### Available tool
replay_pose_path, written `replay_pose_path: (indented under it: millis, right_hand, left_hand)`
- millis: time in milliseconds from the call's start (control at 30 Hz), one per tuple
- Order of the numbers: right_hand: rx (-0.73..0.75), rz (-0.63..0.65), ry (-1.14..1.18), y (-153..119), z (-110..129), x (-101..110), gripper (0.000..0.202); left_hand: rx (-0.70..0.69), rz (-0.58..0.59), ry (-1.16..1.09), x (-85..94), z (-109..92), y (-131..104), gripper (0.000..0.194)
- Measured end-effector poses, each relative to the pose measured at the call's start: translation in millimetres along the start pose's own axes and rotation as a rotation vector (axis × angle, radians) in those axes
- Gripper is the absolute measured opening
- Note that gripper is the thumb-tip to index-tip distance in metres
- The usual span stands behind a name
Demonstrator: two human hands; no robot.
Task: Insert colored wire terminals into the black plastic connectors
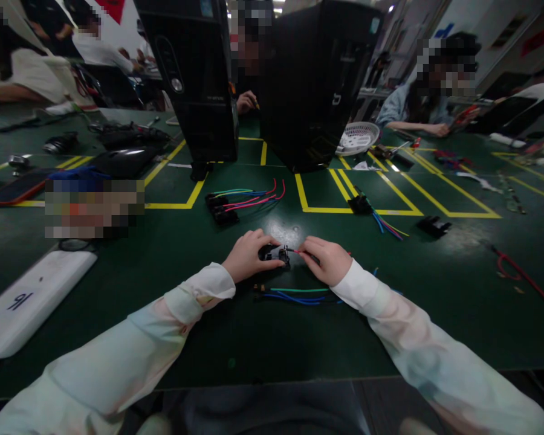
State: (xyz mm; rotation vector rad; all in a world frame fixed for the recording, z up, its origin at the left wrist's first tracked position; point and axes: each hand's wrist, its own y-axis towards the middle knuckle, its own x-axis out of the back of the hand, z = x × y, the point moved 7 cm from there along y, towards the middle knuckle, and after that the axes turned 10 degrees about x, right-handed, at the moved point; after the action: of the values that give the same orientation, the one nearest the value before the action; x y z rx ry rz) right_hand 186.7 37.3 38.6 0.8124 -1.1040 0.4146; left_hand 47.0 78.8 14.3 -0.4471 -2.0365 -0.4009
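Observation:
My left hand (250, 255) is closed around a small black plastic connector housing (283, 256), thumb and fingers on its two sides. Facing it, my right hand (324, 258) pinches a thin red wire (296, 251) whose tip meets the housing; whether it sits inside, I cannot tell. Just below both hands lie loose green and blue wires (299, 295) with small terminal ends. Beyond my left hand rest black connectors (222, 211) with pink, green and blue wires attached.
Two black computer towers (199, 84) (312, 90) stand at the back. A black connector with wires (361, 204), another black connector (434, 226) and a white basket (358, 138) are to the right. A white case (36, 302) lies left. Other people sit around the green table (199, 356).

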Motion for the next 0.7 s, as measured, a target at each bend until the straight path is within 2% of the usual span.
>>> replay_pose_path:
  millis: [267,433,700]
  right_hand:
    - [0.003,-0.012,0.014,-0.5,0.4,-0.5,0.016]
    - [-0.013,-0.037,-0.044,-1.2,1.7,3.9,0.018]
    - [-0.013,-0.006,-0.139,0.3,2.3,4.0,0.021]
  left_hand:
    - [0.001,0.007,-0.001,-0.5,-0.2,-0.3,0.045]
    - [0.0,-0.001,0.0,-0.1,-0.4,-0.2,0.045]
    - [0.003,0.001,-0.002,0.2,0.1,0.4,0.045]
